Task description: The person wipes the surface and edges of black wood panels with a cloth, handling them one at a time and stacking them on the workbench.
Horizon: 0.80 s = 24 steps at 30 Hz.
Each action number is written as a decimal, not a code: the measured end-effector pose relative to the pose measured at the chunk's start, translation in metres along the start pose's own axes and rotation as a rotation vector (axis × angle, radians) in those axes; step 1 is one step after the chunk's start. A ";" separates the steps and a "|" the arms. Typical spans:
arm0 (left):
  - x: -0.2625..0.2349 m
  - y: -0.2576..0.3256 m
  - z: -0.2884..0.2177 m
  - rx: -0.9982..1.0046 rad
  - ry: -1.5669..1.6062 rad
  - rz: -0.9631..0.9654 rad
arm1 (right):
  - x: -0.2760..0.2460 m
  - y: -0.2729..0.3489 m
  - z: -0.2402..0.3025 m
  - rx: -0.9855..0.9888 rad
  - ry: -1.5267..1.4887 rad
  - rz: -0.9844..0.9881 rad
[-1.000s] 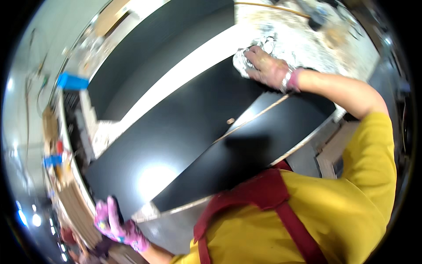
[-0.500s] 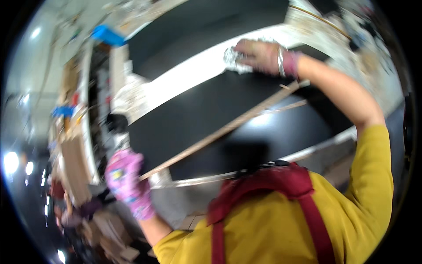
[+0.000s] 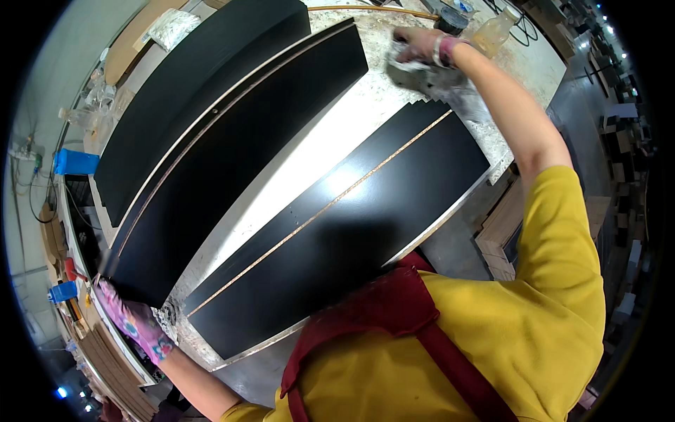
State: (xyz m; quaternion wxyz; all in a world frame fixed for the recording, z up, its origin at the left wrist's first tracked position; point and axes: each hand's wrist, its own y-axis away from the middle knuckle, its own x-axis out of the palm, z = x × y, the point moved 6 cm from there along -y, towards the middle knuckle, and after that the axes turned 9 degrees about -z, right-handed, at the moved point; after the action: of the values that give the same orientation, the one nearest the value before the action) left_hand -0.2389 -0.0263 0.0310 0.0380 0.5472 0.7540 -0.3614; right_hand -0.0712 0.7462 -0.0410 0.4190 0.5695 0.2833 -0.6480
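My right hand (image 3: 420, 46), in a stained glove, is closed on a crumpled grey-white rag (image 3: 444, 86) at the far right of the worktable. The rag is smeared by motion. My left hand (image 3: 133, 320), in a pink flowered glove, is at the near left end of a long black panel (image 3: 246, 137) with light edge lines. A blurred greyish thing (image 3: 107, 263) shows at its fingertips; I cannot make out what it is. Closer to me lies another black panel (image 3: 394, 204), crossed lengthwise by a thin light-brown line. My right hand is apart from both panels.
Behind lies a further black panel (image 3: 183, 91). The pale worktable (image 3: 524, 88) carries a clear bottle (image 3: 496, 32) and a dark cup (image 3: 451, 20) at its far right. A blue container (image 3: 76, 162) is at the left edge. Brown boards (image 3: 503, 232) stand below at right.
The view has turned and steadied. My right hand and the rag have moved from the near panel to the tabletop beyond its right end. My left hand is now at the other panel's end.
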 end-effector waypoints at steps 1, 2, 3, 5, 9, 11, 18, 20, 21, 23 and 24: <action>0.007 0.003 0.007 -0.120 0.203 0.008 | 0.003 -0.009 0.021 0.021 -0.103 0.030; 0.017 0.005 0.002 -0.164 0.265 0.004 | 0.001 -0.016 0.040 0.051 -0.203 0.059; 0.030 0.006 -0.005 -0.205 0.335 0.004 | 0.008 -0.031 0.043 0.002 -0.272 0.049; 0.035 0.015 -0.004 -0.189 0.332 0.021 | 0.014 -0.047 0.059 0.010 -0.321 0.042; 0.049 0.033 0.000 -0.346 0.490 0.047 | 0.016 -0.070 0.046 -0.200 -0.297 -0.013; 0.067 0.045 -0.025 -0.597 0.502 0.007 | 0.014 -0.069 0.028 -0.342 -0.388 0.028; -0.039 0.050 0.019 -0.512 0.343 0.165 | -0.119 0.070 0.030 0.039 -0.502 0.249; -0.065 0.053 0.074 -0.392 0.129 0.206 | -0.120 0.128 0.019 0.156 -0.469 0.247; -0.042 0.069 0.045 -0.554 0.109 0.248 | -0.111 0.159 0.024 0.245 -0.436 0.233; -0.024 0.090 0.012 -0.647 0.004 0.366 | -0.096 0.196 0.023 0.294 -0.394 0.202; -0.021 0.094 0.019 -0.582 -0.066 0.447 | -0.090 0.207 0.017 0.067 -0.319 0.168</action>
State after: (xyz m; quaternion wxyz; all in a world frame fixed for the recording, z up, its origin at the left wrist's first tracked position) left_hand -0.1563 -0.0412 -0.0208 0.2944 0.6528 0.6854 -0.1320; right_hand 0.0995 0.6510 0.0724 0.4921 0.4950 0.1429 -0.7017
